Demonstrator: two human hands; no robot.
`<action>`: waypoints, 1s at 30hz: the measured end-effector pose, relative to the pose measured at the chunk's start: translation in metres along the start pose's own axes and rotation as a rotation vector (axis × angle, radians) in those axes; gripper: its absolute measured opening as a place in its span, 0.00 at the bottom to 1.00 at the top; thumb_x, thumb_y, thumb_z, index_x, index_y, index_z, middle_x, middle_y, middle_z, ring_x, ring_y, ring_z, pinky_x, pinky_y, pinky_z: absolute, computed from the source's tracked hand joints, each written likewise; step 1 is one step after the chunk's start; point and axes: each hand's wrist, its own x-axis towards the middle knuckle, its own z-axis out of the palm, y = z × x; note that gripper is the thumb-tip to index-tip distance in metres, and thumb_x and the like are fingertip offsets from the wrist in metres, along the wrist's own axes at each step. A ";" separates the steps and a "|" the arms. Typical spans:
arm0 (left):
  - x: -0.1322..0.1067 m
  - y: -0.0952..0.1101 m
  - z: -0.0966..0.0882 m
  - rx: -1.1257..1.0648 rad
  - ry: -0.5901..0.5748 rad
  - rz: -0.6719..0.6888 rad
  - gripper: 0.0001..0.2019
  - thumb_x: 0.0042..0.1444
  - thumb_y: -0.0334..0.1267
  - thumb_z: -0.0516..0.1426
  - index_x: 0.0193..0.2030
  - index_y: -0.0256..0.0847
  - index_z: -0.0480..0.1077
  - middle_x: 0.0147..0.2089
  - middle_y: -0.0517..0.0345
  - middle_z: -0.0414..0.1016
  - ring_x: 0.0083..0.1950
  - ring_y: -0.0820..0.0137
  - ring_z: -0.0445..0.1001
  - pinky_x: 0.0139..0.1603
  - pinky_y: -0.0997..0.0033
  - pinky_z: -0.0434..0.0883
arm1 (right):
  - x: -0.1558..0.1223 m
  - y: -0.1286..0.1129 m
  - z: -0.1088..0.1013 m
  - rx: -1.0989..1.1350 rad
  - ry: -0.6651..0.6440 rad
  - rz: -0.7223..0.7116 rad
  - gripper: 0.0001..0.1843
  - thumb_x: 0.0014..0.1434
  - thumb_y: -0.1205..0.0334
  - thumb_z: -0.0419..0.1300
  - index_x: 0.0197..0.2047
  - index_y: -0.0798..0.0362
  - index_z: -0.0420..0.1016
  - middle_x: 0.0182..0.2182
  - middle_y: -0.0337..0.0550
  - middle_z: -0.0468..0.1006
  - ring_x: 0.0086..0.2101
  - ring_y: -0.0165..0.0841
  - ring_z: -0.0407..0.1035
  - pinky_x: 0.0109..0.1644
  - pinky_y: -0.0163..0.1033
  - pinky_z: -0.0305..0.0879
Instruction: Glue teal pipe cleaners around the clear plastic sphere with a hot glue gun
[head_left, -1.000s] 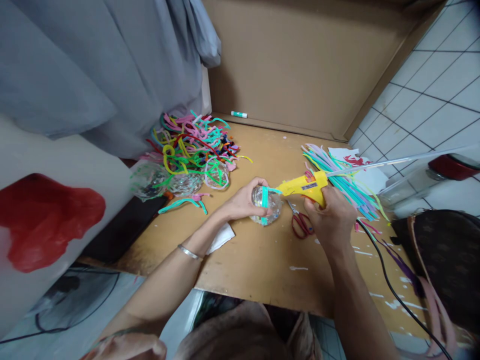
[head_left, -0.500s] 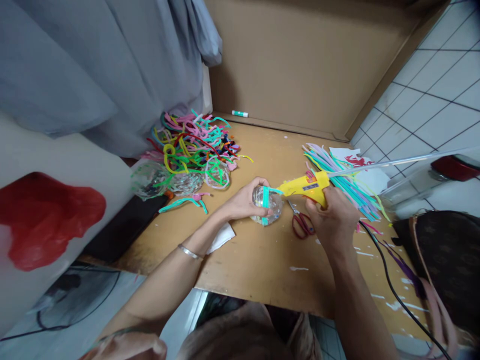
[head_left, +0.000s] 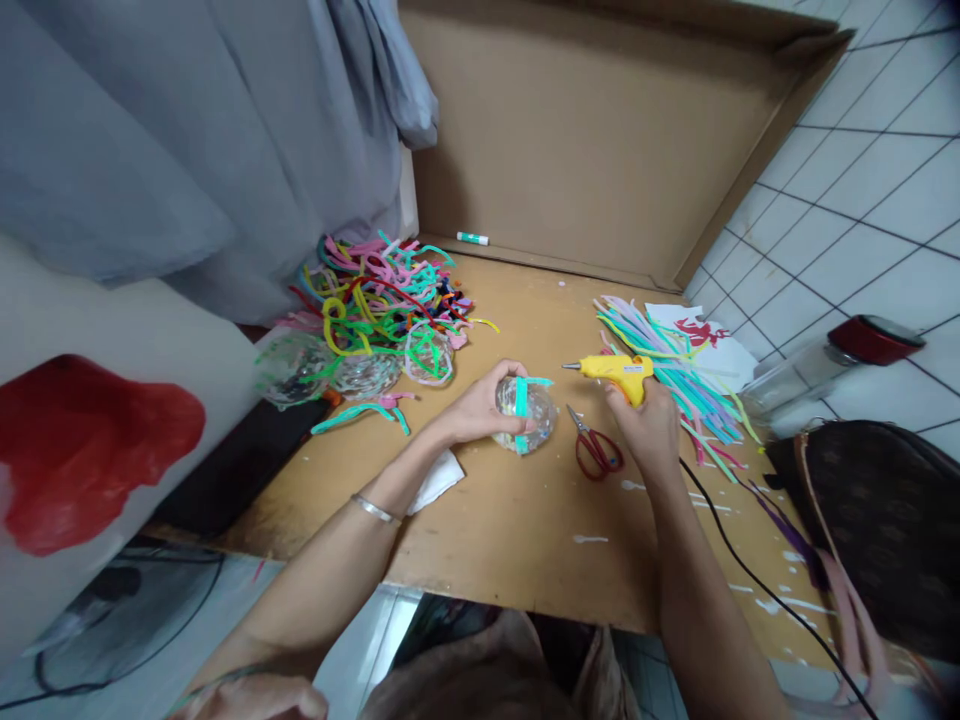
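Versus earlier frame: yellow glue gun (head_left: 624, 370) drawn back rightward, nozzle (head_left: 572, 366) now apart from the turquoise strip (head_left: 520, 410) on the clear ball (head_left: 543, 418), frame centre. Right hand (head_left: 648, 425), right of centre, grips the handle, nozzle aimed left. Left hand (head_left: 484, 405) clasps the ball's left side, forearm rising from lower left.
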 end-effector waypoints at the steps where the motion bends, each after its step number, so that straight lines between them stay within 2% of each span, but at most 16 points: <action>1: 0.000 0.000 0.000 0.000 -0.001 0.000 0.30 0.38 0.41 0.66 0.48 0.41 0.61 0.38 0.63 0.64 0.38 0.71 0.64 0.39 0.72 0.65 | 0.001 0.003 0.004 -0.043 -0.037 0.025 0.21 0.55 0.46 0.55 0.39 0.57 0.73 0.34 0.53 0.77 0.35 0.41 0.68 0.36 0.40 0.58; 5: 0.000 0.000 0.000 0.029 0.017 0.007 0.29 0.38 0.42 0.66 0.47 0.42 0.61 0.38 0.64 0.63 0.38 0.71 0.64 0.40 0.72 0.64 | -0.002 0.006 0.017 -0.221 -0.202 0.146 0.24 0.60 0.49 0.53 0.49 0.61 0.72 0.43 0.58 0.77 0.42 0.44 0.71 0.40 0.41 0.62; 9: 0.000 0.001 0.001 0.036 0.005 -0.001 0.30 0.37 0.42 0.67 0.47 0.42 0.61 0.37 0.64 0.63 0.37 0.72 0.63 0.39 0.72 0.63 | -0.007 0.004 0.024 -0.381 -0.274 0.113 0.24 0.63 0.51 0.53 0.49 0.65 0.72 0.45 0.63 0.76 0.46 0.47 0.72 0.44 0.43 0.63; 11: 0.000 0.001 0.001 0.033 0.006 0.004 0.29 0.37 0.42 0.67 0.47 0.42 0.61 0.37 0.64 0.63 0.37 0.72 0.63 0.39 0.72 0.63 | -0.008 0.003 0.023 -0.456 -0.265 0.082 0.25 0.63 0.51 0.53 0.48 0.67 0.72 0.45 0.66 0.75 0.46 0.49 0.71 0.44 0.45 0.63; 14: 0.001 0.000 0.003 0.025 0.003 0.006 0.29 0.37 0.41 0.66 0.47 0.42 0.61 0.39 0.62 0.64 0.37 0.71 0.63 0.39 0.72 0.64 | -0.011 -0.002 0.018 -0.490 -0.152 -0.016 0.23 0.63 0.53 0.54 0.49 0.67 0.73 0.46 0.68 0.75 0.47 0.51 0.69 0.46 0.48 0.61; 16: 0.001 -0.001 0.004 0.025 0.003 0.017 0.29 0.38 0.40 0.66 0.48 0.42 0.61 0.40 0.62 0.65 0.38 0.71 0.63 0.40 0.71 0.65 | -0.014 -0.010 0.013 -0.360 -0.047 -0.168 0.20 0.63 0.55 0.54 0.49 0.63 0.73 0.44 0.62 0.76 0.47 0.49 0.69 0.48 0.49 0.60; 19: 0.001 0.001 0.005 0.037 0.006 0.024 0.30 0.37 0.41 0.66 0.48 0.41 0.61 0.40 0.62 0.65 0.38 0.71 0.64 0.40 0.71 0.65 | -0.024 -0.029 0.007 0.019 0.059 -0.452 0.16 0.65 0.56 0.52 0.49 0.56 0.74 0.39 0.51 0.78 0.42 0.41 0.69 0.47 0.45 0.61; 21: 0.001 0.003 0.006 0.041 0.013 0.022 0.29 0.37 0.40 0.66 0.47 0.41 0.62 0.39 0.62 0.66 0.38 0.71 0.64 0.39 0.71 0.65 | -0.032 -0.043 0.003 0.188 0.110 -0.565 0.16 0.65 0.55 0.53 0.50 0.54 0.74 0.38 0.48 0.78 0.40 0.39 0.70 0.45 0.44 0.62; 25: 0.000 0.006 0.007 0.037 0.012 0.029 0.28 0.36 0.36 0.64 0.47 0.41 0.62 0.39 0.62 0.66 0.38 0.70 0.65 0.40 0.70 0.66 | -0.041 -0.063 -0.002 0.236 0.155 -0.656 0.17 0.62 0.52 0.59 0.50 0.52 0.74 0.38 0.48 0.80 0.38 0.38 0.71 0.44 0.43 0.62; 30: 0.001 0.003 0.008 0.061 0.014 0.056 0.30 0.36 0.37 0.65 0.49 0.40 0.62 0.43 0.59 0.69 0.42 0.67 0.67 0.46 0.66 0.67 | -0.038 -0.071 -0.006 0.346 0.115 -0.667 0.11 0.66 0.58 0.54 0.44 0.50 0.77 0.36 0.44 0.81 0.37 0.35 0.72 0.43 0.41 0.63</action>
